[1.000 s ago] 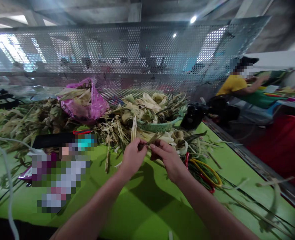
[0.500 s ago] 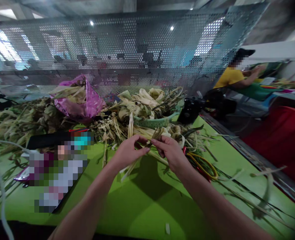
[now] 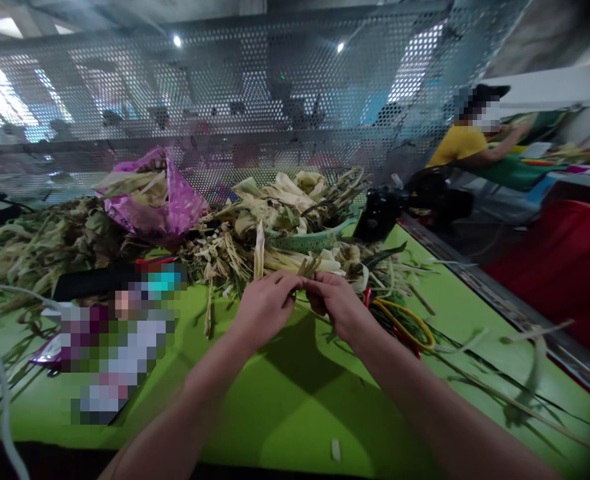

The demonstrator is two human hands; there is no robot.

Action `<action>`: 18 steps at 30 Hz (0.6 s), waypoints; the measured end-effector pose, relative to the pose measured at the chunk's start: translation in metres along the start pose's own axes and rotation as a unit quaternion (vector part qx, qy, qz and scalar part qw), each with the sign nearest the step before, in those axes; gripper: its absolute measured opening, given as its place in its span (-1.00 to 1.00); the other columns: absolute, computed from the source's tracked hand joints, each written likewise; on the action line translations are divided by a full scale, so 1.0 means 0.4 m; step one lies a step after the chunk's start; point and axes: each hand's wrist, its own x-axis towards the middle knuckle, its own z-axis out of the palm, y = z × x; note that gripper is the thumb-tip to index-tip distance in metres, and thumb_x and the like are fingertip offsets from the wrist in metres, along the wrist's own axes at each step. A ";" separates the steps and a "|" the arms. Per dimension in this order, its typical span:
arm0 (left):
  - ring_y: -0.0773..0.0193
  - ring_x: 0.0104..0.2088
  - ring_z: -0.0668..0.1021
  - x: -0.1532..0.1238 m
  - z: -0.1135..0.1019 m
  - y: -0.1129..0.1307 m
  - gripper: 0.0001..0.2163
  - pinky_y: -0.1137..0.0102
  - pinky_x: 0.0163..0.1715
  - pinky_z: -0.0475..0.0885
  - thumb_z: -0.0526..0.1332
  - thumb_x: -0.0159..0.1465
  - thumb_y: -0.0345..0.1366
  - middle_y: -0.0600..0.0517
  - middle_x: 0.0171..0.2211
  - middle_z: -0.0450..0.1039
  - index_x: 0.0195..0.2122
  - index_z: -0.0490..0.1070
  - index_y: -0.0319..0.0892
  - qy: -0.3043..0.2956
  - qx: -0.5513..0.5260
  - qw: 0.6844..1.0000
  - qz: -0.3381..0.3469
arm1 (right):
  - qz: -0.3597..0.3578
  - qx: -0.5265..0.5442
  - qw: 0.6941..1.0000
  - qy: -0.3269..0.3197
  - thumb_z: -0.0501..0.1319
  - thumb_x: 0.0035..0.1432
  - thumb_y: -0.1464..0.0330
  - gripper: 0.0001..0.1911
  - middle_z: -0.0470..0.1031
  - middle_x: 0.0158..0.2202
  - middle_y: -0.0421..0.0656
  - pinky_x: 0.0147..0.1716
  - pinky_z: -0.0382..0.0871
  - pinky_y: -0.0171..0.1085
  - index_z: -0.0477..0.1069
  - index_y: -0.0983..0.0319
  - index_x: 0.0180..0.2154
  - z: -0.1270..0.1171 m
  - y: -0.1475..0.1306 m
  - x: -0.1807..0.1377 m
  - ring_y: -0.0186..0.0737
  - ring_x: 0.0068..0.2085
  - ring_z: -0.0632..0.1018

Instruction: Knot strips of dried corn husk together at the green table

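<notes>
**Dried husk strip held between both hands, loose husks piled beyond**

At the bottom centre of the frame, a pale scrap (image 3: pixel 335 449) lies on the green bench (image 3: pixel 285 427). In the middle of the frame, the left hand (image 3: pixel 266 308) and right hand (image 3: pixel 339 301) meet at the fingertips. Each grip looks pinched closed on a husk strip (image 3: pixel 309 267), whose end pokes up between them; its lower part is mostly hidden. The strip seems mid-handling, neither let go nor set down, and no finished piece can be made out. Right of centre, beside the right hand, is a yellow loop (image 3: pixel 409 319). Farther back, plenty of material remains loose: husks (image 3: pixel 289 200) heaped in a green basin (image 3: pixel 305 241), more in a pink bag (image 3: pixel 185 207) left of centre, and dried leaves (image 3: pixel 49 233) at the left edge. A perforated screen (image 3: pixel 255 73) stands behind; at upper right sits a person in yellow (image 3: pixel 462 143).
</notes>
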 end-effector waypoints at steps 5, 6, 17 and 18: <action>0.24 -0.19 0.49 -0.002 0.007 -0.009 -0.81 0.35 -0.14 0.33 0.07 0.27 -0.37 0.00 -0.20 0.49 -0.16 0.43 -0.07 0.020 0.010 0.999 0.031 | 0.018 0.033 0.999 -0.012 0.34 -0.12 0.15 -0.61 0.08 -0.72 -0.37 -0.65 -0.17 -0.34 0.21 0.22 -0.63 -0.002 -0.003 -0.002 -0.47 -0.66 0.06; 0.24 -0.18 0.49 -0.003 0.007 -0.011 -0.81 0.35 -0.12 0.33 0.07 0.28 -0.35 0.00 -0.19 0.49 -0.17 0.44 -0.07 0.025 0.005 0.999 0.035 | 0.022 0.037 0.999 -0.015 0.34 -0.12 0.15 -0.61 0.08 -0.72 -0.37 -0.65 -0.17 -0.34 0.20 0.22 -0.63 -0.003 -0.004 -0.002 -0.47 -0.66 0.06; 0.32 -0.32 0.44 0.009 0.017 -0.003 -0.93 0.43 -0.27 0.35 0.18 0.20 -0.31 0.02 -0.34 0.41 -0.34 0.37 -0.19 0.091 -0.325 0.932 -0.130 | 0.046 0.032 0.998 -0.011 0.35 -0.13 0.17 -0.61 0.16 -0.75 -0.36 -0.69 -0.20 -0.35 0.20 0.22 -0.63 -0.001 -0.008 -0.006 -0.49 -0.71 0.11; 0.35 -0.35 0.43 0.011 0.021 -0.004 -0.92 0.44 -0.30 0.34 0.19 0.19 -0.31 0.04 -0.37 0.40 -0.34 0.37 -0.20 0.091 -0.382 0.905 -0.165 | 0.049 0.026 0.998 -0.010 0.34 -0.13 0.17 -0.63 0.17 -0.75 -0.35 -0.70 -0.21 -0.35 0.22 0.22 -0.63 0.000 -0.008 -0.006 -0.49 -0.71 0.11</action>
